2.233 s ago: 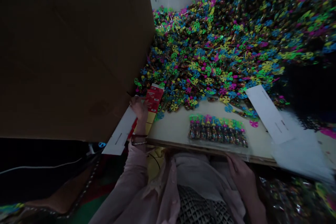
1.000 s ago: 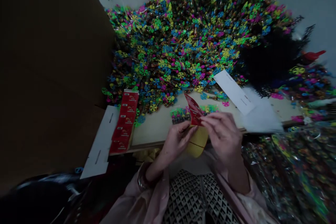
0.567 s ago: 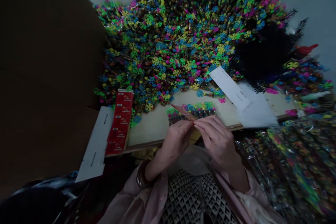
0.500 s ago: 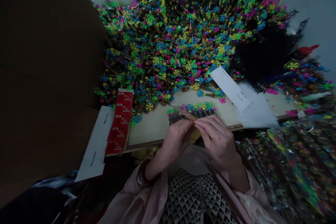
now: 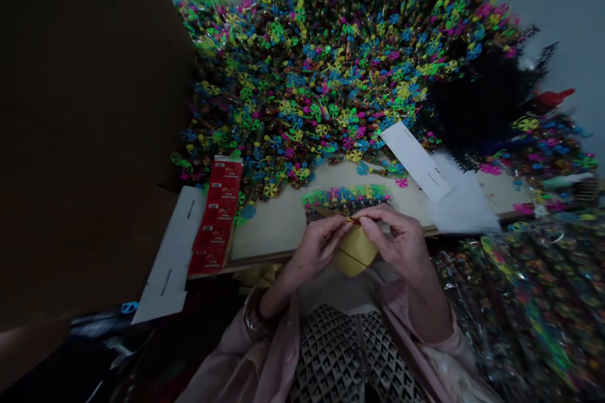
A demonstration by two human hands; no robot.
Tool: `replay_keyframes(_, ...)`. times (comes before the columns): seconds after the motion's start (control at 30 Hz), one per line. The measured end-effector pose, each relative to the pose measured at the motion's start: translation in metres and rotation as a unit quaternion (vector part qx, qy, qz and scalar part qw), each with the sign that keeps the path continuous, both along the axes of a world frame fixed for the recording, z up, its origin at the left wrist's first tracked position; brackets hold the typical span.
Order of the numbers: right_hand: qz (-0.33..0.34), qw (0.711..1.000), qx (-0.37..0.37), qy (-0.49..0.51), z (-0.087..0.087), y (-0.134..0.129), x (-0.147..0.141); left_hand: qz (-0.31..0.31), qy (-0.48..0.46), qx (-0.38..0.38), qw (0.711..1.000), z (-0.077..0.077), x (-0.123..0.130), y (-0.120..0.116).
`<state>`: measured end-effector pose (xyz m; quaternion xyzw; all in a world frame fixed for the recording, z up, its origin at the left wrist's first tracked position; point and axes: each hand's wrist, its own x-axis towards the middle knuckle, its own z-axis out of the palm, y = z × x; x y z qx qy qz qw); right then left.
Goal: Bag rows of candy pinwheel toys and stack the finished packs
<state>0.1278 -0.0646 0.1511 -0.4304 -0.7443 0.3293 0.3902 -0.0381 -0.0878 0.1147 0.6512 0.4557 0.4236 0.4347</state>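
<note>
Two hands meet near the lower middle of the frame, both working on one yellow-backed card. The left hand pinches its upper edge between thumb and forefinger, the remaining fingers curled; the right hand does likewise just beside it, its thumb lying along a thin red line that looks like a fold. Below the fingertips the card's yellow side hangs down, crossed by a dark line, while a narrow dark flap points toward the left. Folding seems under way but not finished: the card is bent and held off the table, apart from any pack. Just beyond the hands, a clear pack of small bottles lies on the table, its bottles already lined up in a row, with no card seen on it, though the hands hide its near side. At centre left, a red card strip lies flat, its printed panels joined, so those appear unfolded. Much looks left over: the loose pile fills the upper middle of the frame, whereas filled bags at lower right, blurred in detail, suggest packing already done.
</note>
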Motion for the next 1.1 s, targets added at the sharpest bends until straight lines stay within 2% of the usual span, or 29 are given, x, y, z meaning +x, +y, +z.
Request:
replay_keyframes(0.13,0.006,1.000,0.000,0.021,-0.005,-0.001,-0.007,0.007,0.004,0.036,0.999,-0.005,-0.001,-0.002)
replay_keyframes(0.23,-0.050,0.992,-0.046,0.103,-0.016,0.003,-0.008,0.017,-0.006,0.036,0.999,-0.012,-0.001,-0.002)
replay_keyframes(0.37,-0.146,0.947,-0.115,0.261,-0.032,0.014,-0.001,0.080,-0.066,-0.030,0.994,-0.023,-0.004,0.000)
replay_keyframes(0.47,-0.154,0.904,-0.176,0.357,-0.038,0.018,0.002,0.142,-0.122,-0.099,0.977,-0.030,-0.008,0.001)
replay_keyframes(0.53,-0.140,0.889,-0.198,0.387,-0.038,0.015,0.000,0.170,-0.147,-0.122,0.967,-0.032,-0.011,0.001)
replay_keyframes(0.63,-0.128,0.908,-0.175,0.360,-0.036,0.004,-0.007,0.159,-0.160,-0.125,0.966,-0.032,-0.016,0.000)
replay_keyframes(0.77,-0.136,0.954,-0.044,0.264,-0.034,-0.011,-0.017,0.151,-0.117,-0.076,0.979,-0.030,-0.017,-0.003)
replay_keyframes(0.87,-0.129,0.981,0.039,0.139,-0.031,-0.013,-0.024,0.137,-0.077,-0.001,0.988,-0.031,-0.012,-0.005)
replay_keyframes(0.93,-0.122,0.989,0.062,0.060,-0.029,-0.010,-0.027,0.119,-0.058,0.053,0.990,-0.034,-0.009,-0.006)
replay_keyframes(1.0,-0.113,0.991,0.070,0.026,-0.027,-0.006,-0.029,0.110,-0.046,0.089,0.989,-0.038,-0.006,-0.008)
replay_keyframes(1.1,-0.139,0.986,0.072,0.064,-0.027,-0.002,-0.026,0.133,-0.056,0.063,0.988,-0.042,-0.010,-0.009)
